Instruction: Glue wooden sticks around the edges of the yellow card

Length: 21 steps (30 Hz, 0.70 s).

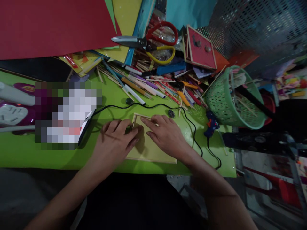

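A pale yellow card (pixel 158 148) edged with thin wooden sticks lies on the green table in front of me. My left hand (pixel 116 137) is at the card's left edge, its fingers bent and its thumb and index finger reaching over the card. My right hand (pixel 165 132) rests over the card's upper part, with its index fingertip on the stick at the top left corner and its thumb lower down. Neither hand visibly holds anything. Parts of the left and top sticks are hidden under my fingers.
Behind the card runs a black cord (pixel 158 104). A blue glue gun (pixel 211 124) lies to the right, near a green basket (pixel 216 95). Large scissors (pixel 141 42) lie over a heap of sticks and pens (pixel 144 84). A partly blurred object (pixel 74 105) stands at left.
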Each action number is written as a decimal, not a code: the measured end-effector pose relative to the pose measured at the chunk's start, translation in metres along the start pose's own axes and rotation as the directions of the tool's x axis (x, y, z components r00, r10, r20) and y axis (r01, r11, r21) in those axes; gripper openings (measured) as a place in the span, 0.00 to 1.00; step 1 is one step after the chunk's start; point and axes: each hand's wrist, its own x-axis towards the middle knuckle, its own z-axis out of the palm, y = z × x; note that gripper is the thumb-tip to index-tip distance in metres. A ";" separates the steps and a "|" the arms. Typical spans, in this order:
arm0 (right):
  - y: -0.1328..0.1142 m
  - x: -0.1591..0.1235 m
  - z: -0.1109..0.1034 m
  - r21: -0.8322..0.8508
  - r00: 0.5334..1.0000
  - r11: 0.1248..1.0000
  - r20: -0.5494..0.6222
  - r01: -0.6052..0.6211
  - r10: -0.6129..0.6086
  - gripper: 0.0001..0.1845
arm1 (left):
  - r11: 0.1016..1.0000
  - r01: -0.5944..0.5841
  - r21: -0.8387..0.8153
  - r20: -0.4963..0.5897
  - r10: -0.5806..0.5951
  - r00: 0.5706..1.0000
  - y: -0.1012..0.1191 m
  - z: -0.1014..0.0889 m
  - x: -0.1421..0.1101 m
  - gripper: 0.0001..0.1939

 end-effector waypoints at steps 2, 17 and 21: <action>0.001 -0.003 0.000 0.009 1.000 1.000 0.000 0.006 -0.006 0.27 | 1.000 0.000 -0.005 -0.007 0.000 1.000 0.000 0.000 0.001 0.14; 0.000 -0.003 -0.002 -0.016 1.000 1.000 -0.017 0.013 -0.013 0.26 | 1.000 0.011 -0.016 0.017 -0.010 1.000 0.001 -0.002 0.001 0.13; 0.003 -0.006 -0.005 -0.008 1.000 1.000 -0.022 0.015 -0.015 0.24 | 1.000 0.010 -0.019 -0.002 -0.010 1.000 0.002 -0.002 0.002 0.11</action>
